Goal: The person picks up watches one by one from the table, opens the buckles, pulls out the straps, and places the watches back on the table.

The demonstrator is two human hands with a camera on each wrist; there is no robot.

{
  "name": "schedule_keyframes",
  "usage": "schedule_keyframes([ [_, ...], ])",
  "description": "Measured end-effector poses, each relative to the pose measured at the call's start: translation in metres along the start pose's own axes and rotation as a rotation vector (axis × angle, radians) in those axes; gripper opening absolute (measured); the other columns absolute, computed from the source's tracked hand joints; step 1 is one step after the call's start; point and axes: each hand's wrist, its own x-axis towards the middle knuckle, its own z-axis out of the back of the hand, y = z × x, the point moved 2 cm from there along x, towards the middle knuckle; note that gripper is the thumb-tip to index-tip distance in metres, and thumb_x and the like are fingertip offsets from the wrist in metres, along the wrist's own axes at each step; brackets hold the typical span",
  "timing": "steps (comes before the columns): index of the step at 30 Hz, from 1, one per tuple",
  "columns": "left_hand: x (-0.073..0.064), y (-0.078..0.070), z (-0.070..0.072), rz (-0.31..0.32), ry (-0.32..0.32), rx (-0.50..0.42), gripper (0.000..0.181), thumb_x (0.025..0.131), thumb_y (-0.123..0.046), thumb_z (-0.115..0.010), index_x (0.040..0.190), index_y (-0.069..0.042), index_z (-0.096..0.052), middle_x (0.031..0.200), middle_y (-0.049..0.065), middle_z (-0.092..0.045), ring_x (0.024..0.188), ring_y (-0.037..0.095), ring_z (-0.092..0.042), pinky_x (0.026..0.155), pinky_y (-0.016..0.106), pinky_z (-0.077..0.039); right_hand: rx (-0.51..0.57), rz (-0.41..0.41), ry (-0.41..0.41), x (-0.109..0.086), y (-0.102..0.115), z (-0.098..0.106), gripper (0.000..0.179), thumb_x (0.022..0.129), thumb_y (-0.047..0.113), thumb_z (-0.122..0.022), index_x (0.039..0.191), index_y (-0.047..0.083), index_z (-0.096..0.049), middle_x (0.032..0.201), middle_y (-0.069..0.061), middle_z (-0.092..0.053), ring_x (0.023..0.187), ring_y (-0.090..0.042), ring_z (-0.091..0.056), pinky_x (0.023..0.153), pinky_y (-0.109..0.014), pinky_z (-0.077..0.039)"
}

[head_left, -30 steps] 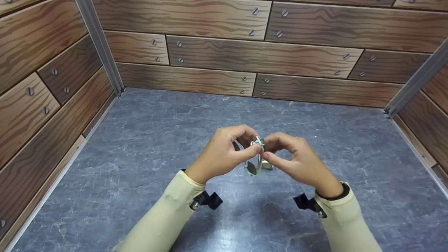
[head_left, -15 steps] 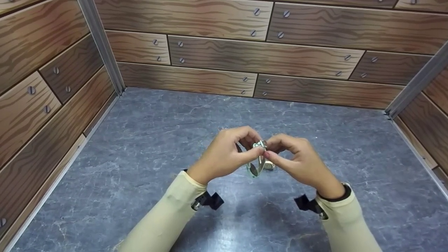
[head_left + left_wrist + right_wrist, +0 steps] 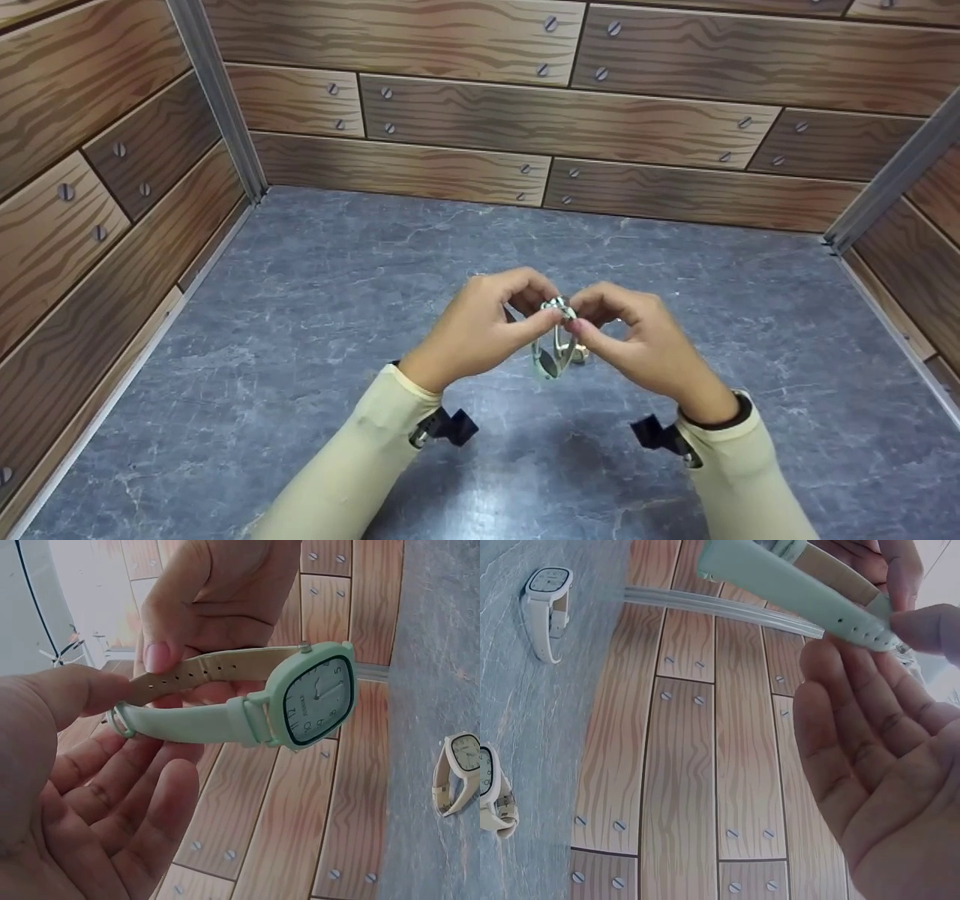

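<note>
A mint-green wristwatch [image 3: 319, 701] hangs between my hands above the table, its face down and its strap in a loop. My left hand [image 3: 476, 334] pinches the strap near the buckle [image 3: 120, 721] between thumb and fingers. Opposite it, my right hand [image 3: 649, 349] pinches the holed strap end [image 3: 859, 628]. In the left wrist view the two strap ends overlap at the buckle; whether the strap passes through it I cannot tell. The hands nearly touch at the fingertips and hide part of the buckle in the head view.
Below and behind the hands, a cream watch [image 3: 457, 757] lies on the blue-grey marbled table [image 3: 360, 247]. The right wrist view shows a white watch [image 3: 549, 611] and part of a cream-strapped one [image 3: 495, 799]. Wood-patterned walls [image 3: 465, 112] enclose the back and sides.
Both hands have shifted very slightly to the right with the green watch. The strap tip that stuck up at the buckle a second ago now lies lower between the fingertips.
</note>
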Motion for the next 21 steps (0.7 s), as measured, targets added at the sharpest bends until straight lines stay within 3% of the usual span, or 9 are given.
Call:
schedule_keyframes([
  [8, 0.0008, 0.0027, 0.0030, 0.060, -0.056, 0.030, 0.016, 0.101, -0.022, -0.068, 0.112, -0.011, -0.072, 0.093, -0.006, -0.074, 0.083, 0.006, -0.069, 0.073, 0.028, -0.057, -0.004, -0.095, -0.040, -0.0001, -0.0033, 0.0031, 0.010, 0.099, 0.003, -0.067, 0.107, 0.008, -0.071, 0.090, 0.000, -0.073, 0.076, -0.018, -0.069, 0.070, -0.024, -0.056],
  [14, 0.0009, 0.0063, 0.0036, 0.121, -0.009, 0.235, 0.029, 0.104, -0.024, -0.065, 0.130, -0.013, -0.069, 0.107, -0.002, -0.075, 0.096, 0.010, -0.070, 0.086, 0.031, -0.058, -0.062, -0.168, -0.077, 0.0017, -0.0051, 0.0031, 0.008, 0.099, 0.008, -0.070, 0.107, 0.010, -0.072, 0.090, 0.008, -0.073, 0.076, -0.013, -0.069, 0.070, -0.024, -0.057],
  [18, 0.0012, 0.0084, 0.0028, 0.125, 0.002, 0.315, 0.027, 0.104, -0.025, -0.065, 0.128, -0.013, -0.071, 0.112, -0.001, -0.075, 0.100, 0.011, -0.070, 0.087, 0.032, -0.058, -0.099, -0.206, -0.082, 0.0024, -0.0065, 0.0024, 0.008, 0.099, 0.011, -0.070, 0.107, 0.010, -0.072, 0.090, 0.007, -0.072, 0.077, -0.012, -0.068, 0.071, -0.023, -0.056],
  [21, 0.0010, 0.0094, 0.0030, 0.119, -0.009, 0.348, 0.024, 0.104, -0.025, -0.064, 0.123, -0.014, -0.072, 0.108, -0.004, -0.076, 0.096, 0.010, -0.070, 0.083, 0.030, -0.058, -0.061, -0.227, -0.095, 0.0020, -0.0084, 0.0019, 0.010, 0.098, 0.010, -0.072, 0.107, 0.008, -0.071, 0.090, 0.002, -0.073, 0.076, -0.014, -0.068, 0.070, -0.023, -0.056],
])
